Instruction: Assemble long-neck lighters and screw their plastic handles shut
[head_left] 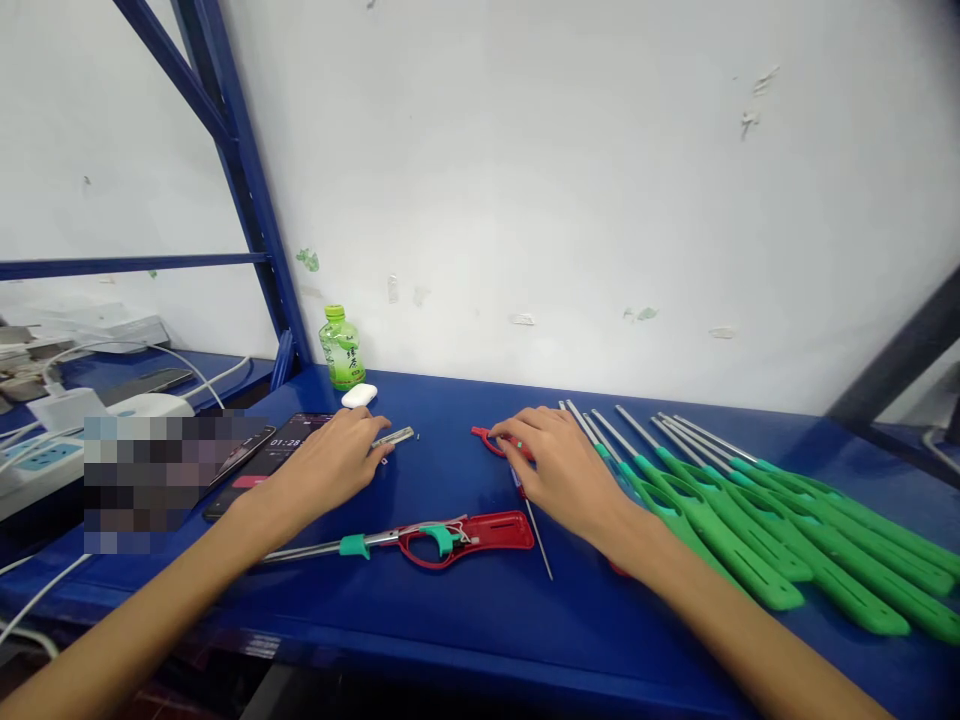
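Note:
My left hand (341, 455) is at the left of the blue table, thumb and fingers closed round the end of a small metal piece (395, 437). My right hand (551, 460) lies at centre right, its fingers on a red plastic part (480, 433) that it mostly covers. Under that hand, a thin screwdriver (538, 538) points toward the front edge. Between my forearms lies an opened red lighter (499, 531) with a teal trigger, thin wires and a metal tube pointing left. Tiny loose bits (384, 461) lie beside my left hand.
Several green long-necked lighters (750, 540) lie at the right. A green bottle (342, 350) and a white case (359, 395) stand at the back left. A phone (289, 440), power strips (45, 455) and cables are further left. Blue shelf posts (247, 180) rise behind.

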